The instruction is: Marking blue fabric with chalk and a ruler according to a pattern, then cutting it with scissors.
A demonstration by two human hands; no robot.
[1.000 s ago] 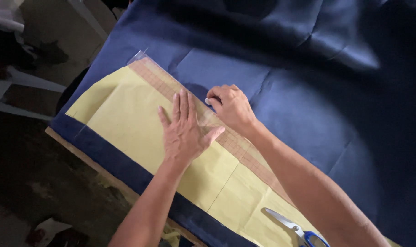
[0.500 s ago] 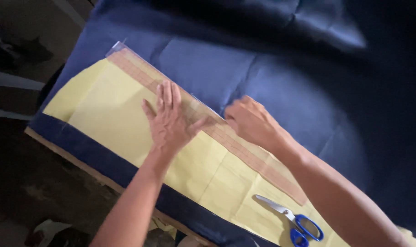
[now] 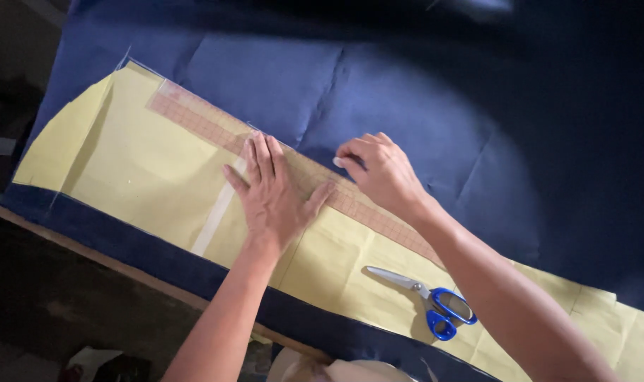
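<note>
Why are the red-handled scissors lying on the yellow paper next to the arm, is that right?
Not quite: the head view shows the metal scissors have blue handles, not red. They do lie on the yellow paper pattern, beside the right arm, while the left hand presses flat on the paper.

No packages, labels, signs or screens in view.
Only plain surfaces seen from the head camera: nothing boxed, wrapped or tagged, nothing posted up, nothing lit or displaying anywhere on or beside the table.
</note>
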